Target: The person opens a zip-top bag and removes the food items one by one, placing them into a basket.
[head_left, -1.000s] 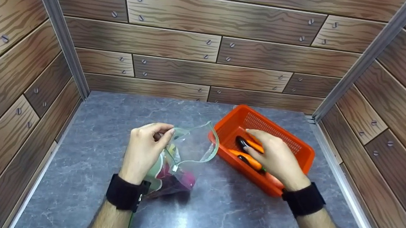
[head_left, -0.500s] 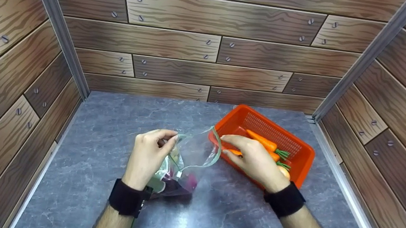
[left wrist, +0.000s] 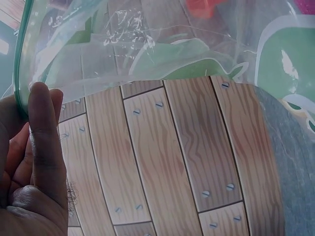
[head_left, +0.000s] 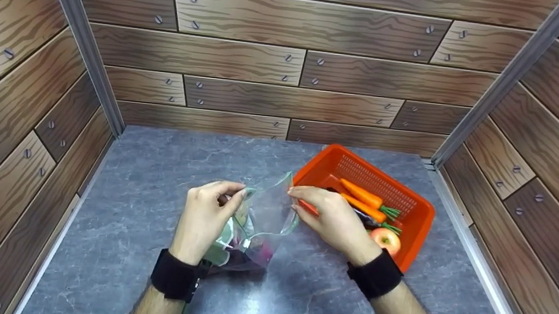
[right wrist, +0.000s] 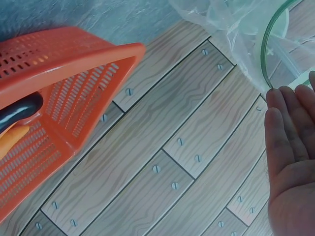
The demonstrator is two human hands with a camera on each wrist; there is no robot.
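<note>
Head view: on the grey marbled tabletop [head_left: 156,181], a clear plastic bag with a green rim [head_left: 267,215] is pinched at its mouth's 10 o'clock by the left hand [head_left: 206,216]; 2 o'clock is reached by the right hand [head_left: 335,217], thumb and forefinger apart, before a red perforated plastic basket [head_left: 359,170]. Left wrist: rim clamped between fingers [left wrist: 43,113]. Right wrist: rim apparently touched by straight fingertips [right wrist: 273,96]. Mouth-spreading seems under way; a firm right-hand pinch is likely needed.

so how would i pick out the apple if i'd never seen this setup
Find the orange-red basket on the right side of the grey table. In its near part, beside the right wristband, the apple sits just in front of the green carrot tops. Round, red and yellow, it stands apart from the long orange carrots and dark eggplant.
</note>
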